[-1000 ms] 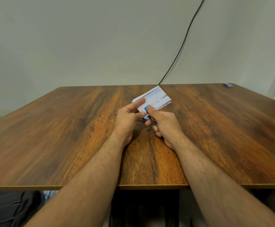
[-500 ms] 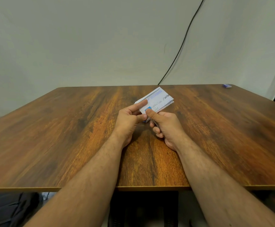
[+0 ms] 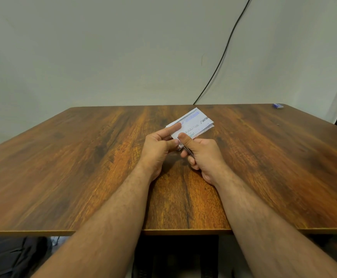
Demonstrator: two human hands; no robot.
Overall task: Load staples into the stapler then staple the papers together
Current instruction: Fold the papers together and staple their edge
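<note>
A small stack of white papers (image 3: 193, 123) with scribbled lines is held over the middle of the wooden table (image 3: 83, 167). My left hand (image 3: 157, 149) pinches the stack's near-left corner between forefinger and thumb. My right hand (image 3: 201, 155) is closed around a small stapler (image 3: 187, 150), of which only a thin dark and metal sliver shows below the thumb. The right thumb presses down on the stapler's top at the stack's near corner. The rest of the stapler is hidden inside the fist.
A small blue box (image 3: 278, 105) lies at the table's far right corner. A black cable (image 3: 223, 51) runs down the wall to the table's back edge. A dark bag (image 3: 13, 257) sits on the floor below the near left edge.
The blue top of the stapler, visible one second ago, is now covered by my right thumb. The papers have shifted slightly to the right and tilted up a little.
</note>
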